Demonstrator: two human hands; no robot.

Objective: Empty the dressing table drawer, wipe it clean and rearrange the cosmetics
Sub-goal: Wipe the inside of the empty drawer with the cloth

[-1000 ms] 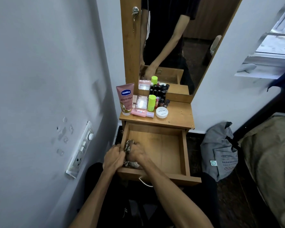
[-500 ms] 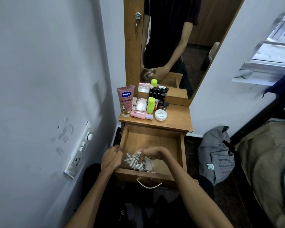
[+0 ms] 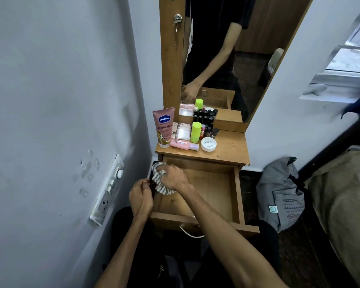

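The wooden drawer of the dressing table stands pulled out with a bare bottom. My right hand grips a striped grey-and-white cloth at the drawer's far left corner, over its left wall. My left hand is just outside the left wall with its fingers curled on that wall's edge. On the table top stand a pink Vaseline tube, a pink bottle lying flat, a lime green bottle, a white jar, a clear palette box and several dark lipsticks.
A tall mirror rises behind the table and shows the person's arm. The grey wall at left carries a switch and socket panel. A grey backpack leans right of the drawer, beside a bed with a brownish cover.
My right hand carried the cloth from the drawer's front left area to its far left corner. My left hand stayed at the left wall, and the view shifted a little.
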